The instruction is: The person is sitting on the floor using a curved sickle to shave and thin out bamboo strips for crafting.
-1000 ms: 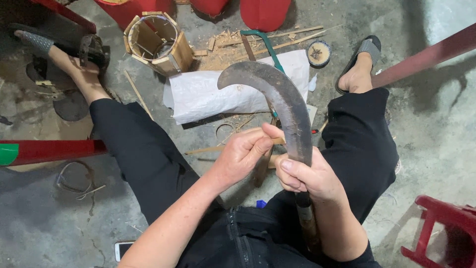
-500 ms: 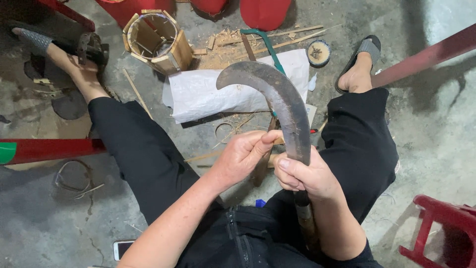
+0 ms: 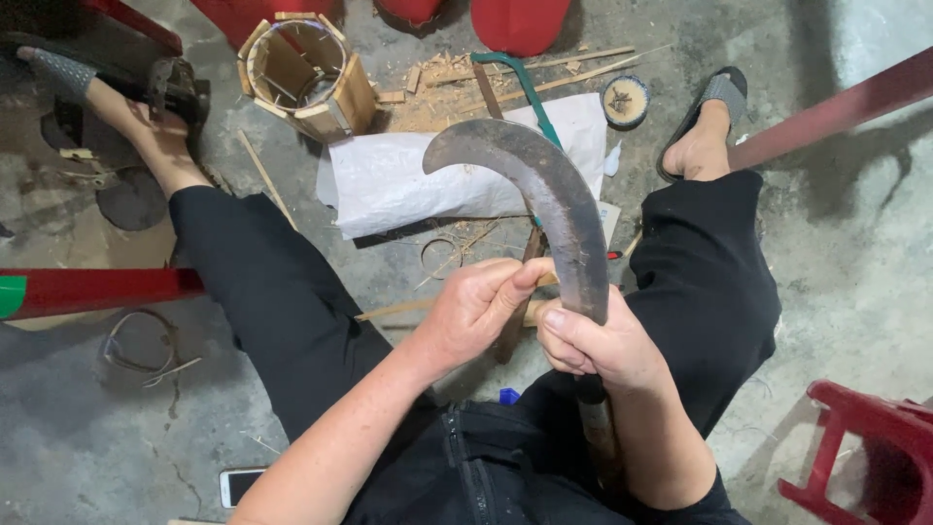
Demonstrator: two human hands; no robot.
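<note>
1. A phone [image 3: 238, 483] lies on the floor [image 3: 87, 437] at 7 o'clock.
2. The right hand [image 3: 603, 345] is clenched around the sickle [image 3: 544, 194] low on its blade.
3. The left hand [image 3: 476, 311] pinches a thin bamboo strip [image 3: 394, 311] just beside the blade, thumb touching it.
4. The blade curves up to 12 o'clock, tip turned left, over a white sheet [image 3: 408, 180].
5. A bamboo cylinder [image 3: 306, 68] stands at 11 o'clock.
</note>
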